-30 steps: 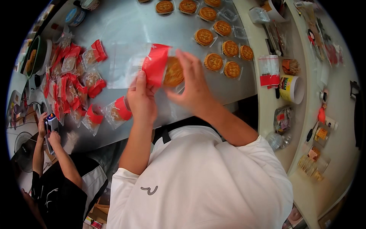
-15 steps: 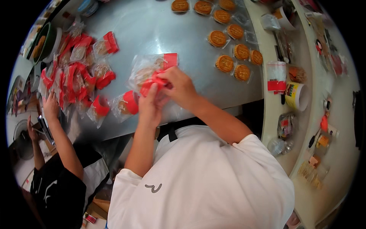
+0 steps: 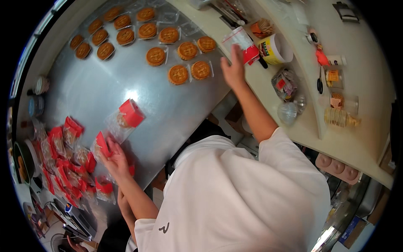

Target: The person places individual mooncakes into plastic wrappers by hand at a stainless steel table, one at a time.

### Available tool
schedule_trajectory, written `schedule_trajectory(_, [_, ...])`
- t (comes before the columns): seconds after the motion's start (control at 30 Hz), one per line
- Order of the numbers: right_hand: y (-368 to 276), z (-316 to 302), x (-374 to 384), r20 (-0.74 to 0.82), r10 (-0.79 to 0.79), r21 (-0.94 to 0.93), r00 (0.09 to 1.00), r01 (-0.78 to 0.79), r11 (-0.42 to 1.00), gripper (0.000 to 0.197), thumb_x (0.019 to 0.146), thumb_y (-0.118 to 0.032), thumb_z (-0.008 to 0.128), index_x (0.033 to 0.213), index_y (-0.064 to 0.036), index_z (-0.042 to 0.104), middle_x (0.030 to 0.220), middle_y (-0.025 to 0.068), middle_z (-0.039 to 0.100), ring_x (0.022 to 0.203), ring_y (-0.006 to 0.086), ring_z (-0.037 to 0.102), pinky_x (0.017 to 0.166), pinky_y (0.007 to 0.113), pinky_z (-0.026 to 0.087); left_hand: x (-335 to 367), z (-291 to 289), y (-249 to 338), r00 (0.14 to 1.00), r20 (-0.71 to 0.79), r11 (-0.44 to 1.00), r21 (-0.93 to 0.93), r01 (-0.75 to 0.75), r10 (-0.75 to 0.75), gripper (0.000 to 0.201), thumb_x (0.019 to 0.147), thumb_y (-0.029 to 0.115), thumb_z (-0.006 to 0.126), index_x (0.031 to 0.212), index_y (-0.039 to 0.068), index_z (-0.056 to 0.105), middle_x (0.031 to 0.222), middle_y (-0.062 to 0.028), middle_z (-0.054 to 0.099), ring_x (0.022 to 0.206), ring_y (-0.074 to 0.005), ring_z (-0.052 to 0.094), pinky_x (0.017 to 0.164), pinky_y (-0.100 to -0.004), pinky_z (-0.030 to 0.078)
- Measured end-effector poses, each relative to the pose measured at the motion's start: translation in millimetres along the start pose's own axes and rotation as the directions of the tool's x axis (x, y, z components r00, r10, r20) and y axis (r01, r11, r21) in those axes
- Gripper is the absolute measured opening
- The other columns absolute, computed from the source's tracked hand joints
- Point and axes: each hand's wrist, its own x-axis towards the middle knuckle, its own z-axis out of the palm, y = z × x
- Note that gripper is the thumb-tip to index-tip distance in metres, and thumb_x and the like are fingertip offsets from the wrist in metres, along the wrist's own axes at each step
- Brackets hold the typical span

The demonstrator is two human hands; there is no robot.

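My left hand [image 3: 116, 161] is over the near part of the metal table, palm partly up and fingers apart. Its fingertips are beside a clear packet with a red top [image 3: 100, 145]; whether they touch it I cannot tell. Another red-topped packet [image 3: 131, 113] with a round pastry inside lies just beyond. Out to the right, my right hand [image 3: 234, 69] has its thumb and fingers apart and holds nothing. It is close to a stack of flat red-and-white bags [image 3: 243, 44] on the shelf. Several packed pastries [image 3: 71, 172] with red tops are heaped at the left.
Round golden mooncakes [image 3: 178, 74] in clear trays stand in rows on the far part of the metal table [image 3: 100, 88]. Along the right shelf are a yellow-and-white tub [image 3: 277, 49], a clear bag [image 3: 285, 84] and scissors [image 3: 320, 82]. A co-worker's arm [image 3: 126, 206] is below my left forearm.
My hands have parted, letting go of the red-topped packet they were working on. My right hand has moved to the bags at the right, and the whole view has turned right.
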Motion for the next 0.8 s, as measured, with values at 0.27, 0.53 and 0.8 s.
schedule_trajectory(0.27, [113,10,-16,0.079,-0.12,-0.068,0.99,0.126,0.99,0.031,0.082,-0.013,0.062,0.111,-0.0018,0.058,0.122,0.0175,0.054,0.118,0.0327,0.047,0.097,0.04,0.039,-39,29,-97,0.981,-0.059,0.828,0.547,-0.124,0.185,0.026,0.093,0.027,0.047,0.103,0.004,0.054,0.07,-0.0037,0.058,0.055,-0.0102,0.049,0.052,-0.0236,0.04])
schedule_trajectory(0.53, [69,-34,22,0.072,0.257,0.174,0.964,-0.266,0.948,0.011,0.085,-0.009,0.056,0.089,-0.0027,0.063,0.098,0.0135,0.064,0.089,0.0288,0.06,0.077,0.035,0.047,-36,86,-190,0.974,0.162,0.449,0.867,-0.218,0.159,0.029,0.094,0.025,0.046,0.107,0.0,0.054,0.091,-0.0116,0.064,0.077,-0.0142,0.06,0.069,-0.027,0.049])
schedule_trajectory(0.8, [-168,-12,-57,0.4,-0.61,0.817,0.684,0.036,0.575,0.038,0.078,-0.002,0.056,0.116,0.0007,0.053,0.126,0.019,0.047,0.122,0.0367,0.04,0.103,0.042,0.032,-1,107,-198,0.989,0.041,0.757,0.639,-0.138,0.146,0.035,0.092,0.02,0.05,0.119,-0.002,0.049,0.111,-0.0137,0.059,0.102,-0.0202,0.059,0.084,-0.0304,0.05])
